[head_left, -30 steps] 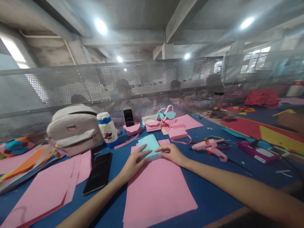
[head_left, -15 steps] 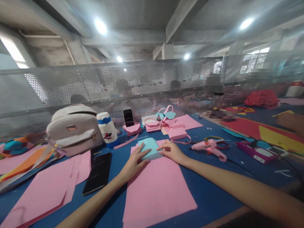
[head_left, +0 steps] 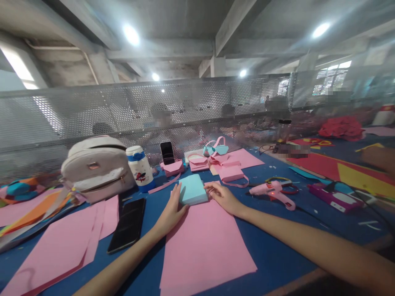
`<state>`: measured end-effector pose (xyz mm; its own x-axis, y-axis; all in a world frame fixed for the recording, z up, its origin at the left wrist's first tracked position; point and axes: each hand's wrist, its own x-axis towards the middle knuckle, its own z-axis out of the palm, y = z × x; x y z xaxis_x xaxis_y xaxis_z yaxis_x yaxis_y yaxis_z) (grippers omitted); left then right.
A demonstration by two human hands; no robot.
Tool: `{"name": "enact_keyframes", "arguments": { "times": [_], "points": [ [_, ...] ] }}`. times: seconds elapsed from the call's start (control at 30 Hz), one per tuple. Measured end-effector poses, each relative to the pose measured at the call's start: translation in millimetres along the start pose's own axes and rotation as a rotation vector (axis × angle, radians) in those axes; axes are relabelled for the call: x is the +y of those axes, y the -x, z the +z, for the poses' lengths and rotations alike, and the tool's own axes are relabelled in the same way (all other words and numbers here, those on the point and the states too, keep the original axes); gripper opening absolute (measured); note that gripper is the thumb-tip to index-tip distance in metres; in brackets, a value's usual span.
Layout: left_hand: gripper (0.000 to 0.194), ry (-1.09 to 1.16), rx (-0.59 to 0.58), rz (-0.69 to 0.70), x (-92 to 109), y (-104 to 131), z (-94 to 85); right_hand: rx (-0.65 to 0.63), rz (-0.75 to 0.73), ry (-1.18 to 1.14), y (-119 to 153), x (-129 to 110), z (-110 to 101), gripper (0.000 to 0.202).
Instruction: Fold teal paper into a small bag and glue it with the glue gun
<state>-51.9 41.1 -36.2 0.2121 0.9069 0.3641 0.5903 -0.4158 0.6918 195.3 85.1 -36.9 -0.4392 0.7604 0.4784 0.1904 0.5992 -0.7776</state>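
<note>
A light blue folded-paper box (head_left: 193, 189) lies on a stack of pink paper sheets (head_left: 206, 246). My left hand (head_left: 174, 209) steadies the box's left side, its fingers along the edge and the thumb near the front corner. At the opposite side my right hand (head_left: 225, 199) has its fingers bent against the box's right edge; its fingertips are partly hidden. Beyond the box sit small pink paper bags (head_left: 231, 173) with strap handles, and a light blue one (head_left: 216, 149) stands behind them.
To the right lie a pink glue gun (head_left: 273, 192) and a purple-and-white device (head_left: 336, 197) with a cable. On the left are a black phone (head_left: 128, 224), a bottle (head_left: 140, 168), a pale backpack (head_left: 94, 168) and more pink paper (head_left: 58, 242). A perforated metal screen (head_left: 191, 107) spans the back.
My left fingers have slid off the box's top to its left side, uncovering the top face. The box looks slightly turned and raised at the back. My right hand stays at its right edge.
</note>
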Motion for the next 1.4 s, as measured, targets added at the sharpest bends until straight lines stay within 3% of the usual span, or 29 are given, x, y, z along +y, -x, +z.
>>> {"name": "enact_keyframes", "arguments": {
  "times": [0.27,0.47,0.6,0.77,0.93,1.1,1.23,1.4],
  "points": [
    [0.078,0.325,0.057,-0.120,6,1,3.0,-0.017,-0.237,0.075,14,-39,-2,0.048],
    [0.090,0.383,0.022,-0.079,19,3,3.6,-0.060,-0.329,0.092,20,-49,-1,0.048],
    [0.092,0.347,0.035,0.003,25,4,3.9,-0.012,-0.289,0.057,18,-47,-1,0.041],
    [0.081,0.246,0.090,0.105,29,7,2.2,0.045,-0.182,-0.023,13,-37,0,0.049],
    [0.073,0.158,0.103,0.140,32,9,1.2,0.009,-0.085,-0.080,10,-27,1,0.052],
    [0.061,0.096,0.127,0.150,28,7,2.3,-0.007,-0.046,-0.198,9,-31,0,0.058],
    [0.056,0.051,0.145,0.159,25,7,1.9,0.001,-0.025,-0.309,8,-37,-1,0.043],
    [0.065,-0.021,0.075,0.185,33,11,-0.2,0.017,0.043,-0.405,7,-37,3,0.033]
  ]
}}
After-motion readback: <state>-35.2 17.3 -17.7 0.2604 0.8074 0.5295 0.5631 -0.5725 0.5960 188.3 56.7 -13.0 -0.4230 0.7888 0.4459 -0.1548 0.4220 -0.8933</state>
